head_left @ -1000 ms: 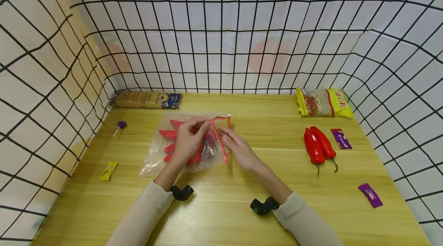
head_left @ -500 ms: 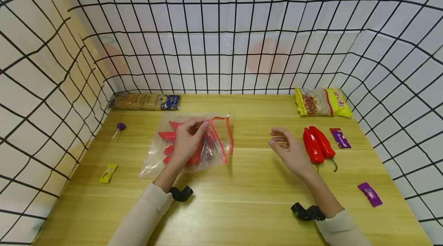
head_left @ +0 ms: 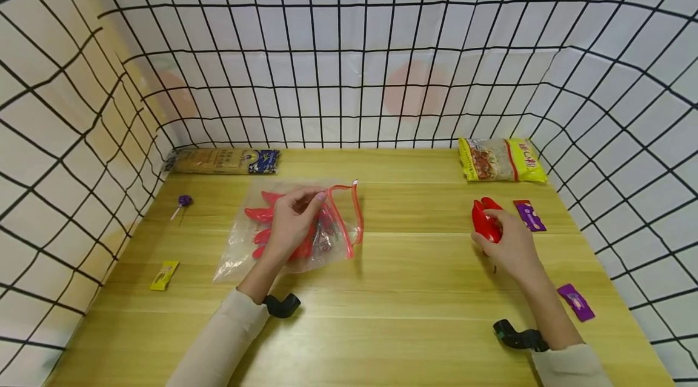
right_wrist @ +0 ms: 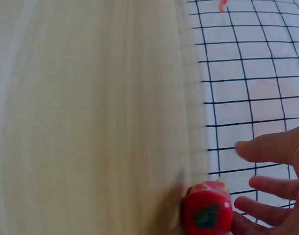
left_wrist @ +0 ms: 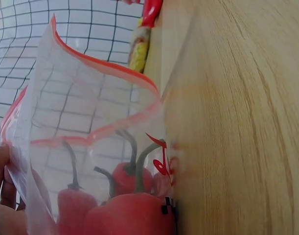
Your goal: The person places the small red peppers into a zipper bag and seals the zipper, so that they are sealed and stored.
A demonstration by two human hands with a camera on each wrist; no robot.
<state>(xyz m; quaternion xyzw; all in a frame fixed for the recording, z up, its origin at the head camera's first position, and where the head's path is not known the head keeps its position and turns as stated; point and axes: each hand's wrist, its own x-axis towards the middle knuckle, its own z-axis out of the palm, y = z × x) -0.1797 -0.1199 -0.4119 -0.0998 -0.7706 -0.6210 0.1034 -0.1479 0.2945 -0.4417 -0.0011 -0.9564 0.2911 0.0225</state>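
Note:
A clear zip bag (head_left: 234, 257) with a red zip edge lies on the table, holding several red chili peppers (left_wrist: 129, 215) with green stems. My left hand (head_left: 294, 217) pinches the bag near its mouth, which gapes toward the right. In the left wrist view the fingers of that hand (left_wrist: 2, 191) show at the bag's side. My right hand (head_left: 512, 244) is over two loose red chili peppers (head_left: 484, 220), partly hiding them. The right wrist view shows this hand's fingers (right_wrist: 266, 152) spread and the thumb apart, close beside a pepper (right_wrist: 208, 210).
Noodle packet (head_left: 218, 161) lies at the back left, and a yellow food packet (head_left: 501, 160) at the back right. Purple sweets (head_left: 529, 215) lie at the right; a lollipop (head_left: 185, 200) and yellow sweet (head_left: 164, 275) at the left. Black wire mesh (head_left: 349, 72) encloses the table.
My right hand has let go of the bag's mouth and moved right to the loose peppers. My left hand has stayed on the bag.

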